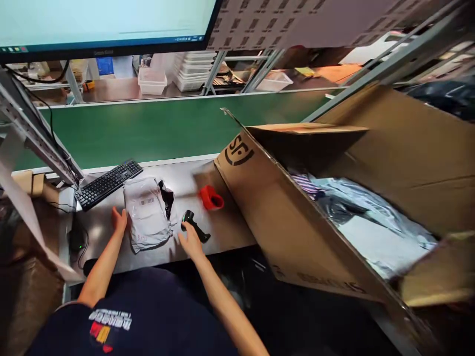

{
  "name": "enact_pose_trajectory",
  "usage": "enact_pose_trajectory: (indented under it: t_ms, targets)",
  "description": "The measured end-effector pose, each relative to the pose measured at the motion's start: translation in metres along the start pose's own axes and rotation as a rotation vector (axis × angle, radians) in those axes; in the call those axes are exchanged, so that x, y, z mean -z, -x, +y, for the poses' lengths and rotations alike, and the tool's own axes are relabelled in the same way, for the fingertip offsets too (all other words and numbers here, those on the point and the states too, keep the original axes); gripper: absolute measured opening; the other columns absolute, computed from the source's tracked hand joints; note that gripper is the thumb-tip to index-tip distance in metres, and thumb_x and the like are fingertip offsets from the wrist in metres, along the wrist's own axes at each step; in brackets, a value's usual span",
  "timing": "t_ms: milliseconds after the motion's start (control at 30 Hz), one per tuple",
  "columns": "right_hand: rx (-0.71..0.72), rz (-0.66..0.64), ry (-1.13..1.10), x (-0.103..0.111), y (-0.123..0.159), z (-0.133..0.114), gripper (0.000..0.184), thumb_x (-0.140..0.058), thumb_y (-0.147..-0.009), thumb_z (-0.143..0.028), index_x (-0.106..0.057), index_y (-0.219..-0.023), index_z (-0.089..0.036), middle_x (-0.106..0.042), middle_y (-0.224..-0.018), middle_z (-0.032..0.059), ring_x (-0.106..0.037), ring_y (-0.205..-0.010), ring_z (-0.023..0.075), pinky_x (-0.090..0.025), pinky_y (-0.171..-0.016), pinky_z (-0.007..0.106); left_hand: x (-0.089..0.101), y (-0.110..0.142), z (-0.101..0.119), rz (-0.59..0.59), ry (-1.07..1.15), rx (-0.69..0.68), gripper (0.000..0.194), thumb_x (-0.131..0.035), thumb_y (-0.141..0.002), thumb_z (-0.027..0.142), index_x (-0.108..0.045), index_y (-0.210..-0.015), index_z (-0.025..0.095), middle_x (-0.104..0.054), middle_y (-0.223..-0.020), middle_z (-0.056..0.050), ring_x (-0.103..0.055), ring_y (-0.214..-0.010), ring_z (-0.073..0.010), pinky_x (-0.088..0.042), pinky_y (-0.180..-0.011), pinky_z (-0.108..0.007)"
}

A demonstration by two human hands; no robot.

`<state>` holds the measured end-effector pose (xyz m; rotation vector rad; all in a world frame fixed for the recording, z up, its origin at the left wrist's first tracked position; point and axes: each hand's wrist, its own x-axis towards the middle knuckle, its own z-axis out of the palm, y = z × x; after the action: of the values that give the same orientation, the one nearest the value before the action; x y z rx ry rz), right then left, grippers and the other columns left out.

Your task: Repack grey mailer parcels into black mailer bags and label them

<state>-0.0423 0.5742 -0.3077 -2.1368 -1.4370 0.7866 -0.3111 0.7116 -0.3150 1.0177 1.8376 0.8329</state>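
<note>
A grey plastic mailer bag (146, 212) with a barcode label lies flat on the metal worktop (226, 230). My left hand (119, 220) rests open at the bag's left edge, fingers stretched out and touching it. My right hand (190, 241) is on the worktop just right of the bag, its fingers reaching the handle of a black barcode scanner (194, 225) that lies there. Whether the fingers close round the handle is not clear. A torn black piece (166, 198) of the bag sticks up at its right side.
A red tape holder (211, 198) sits behind the scanner. A black keyboard (107, 184) and a mouse (76, 240) are at the left. A large tilted cardboard box (282, 217) full of bagged parcels fills the right. Behind runs a green conveyor belt (166, 128), under a monitor (107, 24).
</note>
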Motion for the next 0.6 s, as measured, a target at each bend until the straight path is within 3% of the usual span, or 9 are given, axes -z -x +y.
enact_pose_trajectory:
  t_ms: [67,133,233,333,433,467,500,533,600]
  targets:
    - [-0.078,0.019,0.014,-0.016,0.023,0.018,0.042,-0.052,-0.089,-0.024,-0.067,-0.128,-0.018,-0.066,-0.146,0.0205,-0.06,-0.143,0.0336,-0.047,-0.122,0.054,-0.001,0.011,-0.008,0.056,-0.061,-0.086,0.057,-0.048,-0.105,0.019,-0.035,-0.152,-0.011,-0.035,-0.162,-0.044,-0.032,-0.161,-0.0379,-0.023,-0.131,-0.055]
    - [-0.147,0.049,-0.005,-0.022,0.039,0.028,0.043,-0.051,-0.09,-0.026,-0.069,-0.128,-0.022,-0.066,-0.149,0.0179,-0.059,-0.144,0.0329,-0.046,-0.124,0.054,-0.018,0.026,-0.011,-0.009,-0.161,-0.318,0.057,-0.046,-0.108,0.027,-0.04,-0.153,-0.008,-0.039,-0.163,-0.038,-0.033,-0.16,-0.0392,-0.024,-0.132,-0.054]
    - [-0.185,0.066,-0.169,0.009,0.056,0.024,0.048,-0.056,-0.082,-0.029,-0.072,-0.127,-0.031,-0.069,-0.147,0.0088,-0.062,-0.142,0.0332,-0.048,-0.121,0.057,-0.06,0.048,-0.003,-0.189,-0.32,-0.659,0.06,-0.05,-0.106,0.035,-0.048,-0.152,-0.001,-0.04,-0.165,-0.033,-0.03,-0.16,-0.046,-0.017,-0.132,-0.066]
    - [0.033,-0.045,-0.482,0.102,0.097,0.003,0.054,-0.063,-0.082,-0.044,-0.07,-0.135,-0.05,-0.074,-0.14,-0.0027,-0.072,-0.128,0.0318,-0.057,-0.111,0.057,-0.095,0.064,0.033,-0.248,-0.325,-0.878,0.064,-0.051,-0.103,0.042,-0.051,-0.153,0.001,-0.042,-0.165,-0.033,-0.029,-0.16,-0.0501,-0.013,-0.129,-0.076]
    - [0.355,-0.141,-0.448,0.222,0.166,-0.015,0.065,-0.074,-0.085,-0.051,-0.056,-0.146,-0.064,-0.072,-0.143,-0.0098,-0.069,-0.134,0.0268,-0.054,-0.118,0.05,-0.101,0.09,0.109,-0.238,-0.165,-1.143,0.072,-0.054,-0.103,0.046,-0.044,-0.159,0.002,-0.042,-0.166,-0.03,-0.035,-0.159,-0.0454,-0.022,-0.131,-0.069]
    - [0.388,0.011,-0.384,0.26,0.184,-0.014,0.058,-0.068,-0.092,-0.047,-0.055,-0.146,-0.065,-0.074,-0.138,-0.0103,-0.07,-0.132,0.025,-0.051,-0.122,0.049,-0.1,0.104,0.141,-0.247,-0.098,-1.24,0.075,-0.057,-0.102,0.044,-0.038,-0.163,0.005,-0.039,-0.169,-0.027,-0.035,-0.16,-0.0413,-0.025,-0.133,-0.064]
    - [0.35,0.285,-0.313,0.294,0.193,-0.007,0.047,-0.059,-0.098,-0.044,-0.062,-0.141,-0.062,-0.078,-0.131,-0.0093,-0.071,-0.129,0.0234,-0.049,-0.124,0.049,-0.1,0.122,0.175,-0.259,-0.02,-1.341,0.077,-0.059,-0.102,0.042,-0.033,-0.166,0.009,-0.038,-0.171,-0.023,-0.034,-0.161,-0.0377,-0.026,-0.134,-0.06]
    - [0.245,0.457,-0.234,0.324,0.193,0.005,0.042,-0.057,-0.1,-0.045,-0.067,-0.139,-0.054,-0.077,-0.135,-0.005,-0.069,-0.133,0.0246,-0.046,-0.126,0.05,-0.104,0.143,0.208,-0.298,0.039,-1.431,0.076,-0.06,-0.102,0.038,-0.03,-0.168,0.015,-0.037,-0.172,-0.017,-0.032,-0.162,-0.0345,-0.026,-0.135,-0.058]
    - [0.043,0.615,-0.166,0.364,0.166,0.04,0.047,-0.053,-0.102,-0.057,-0.072,-0.14,-0.037,-0.071,-0.145,0.0045,-0.064,-0.14,0.0296,-0.041,-0.13,0.055,-0.125,0.19,0.263,-0.456,0.077,-1.672,0.071,-0.059,-0.103,0.031,-0.032,-0.168,0.022,-0.044,-0.169,-0.011,-0.036,-0.161,-0.0304,-0.025,-0.136,-0.056]
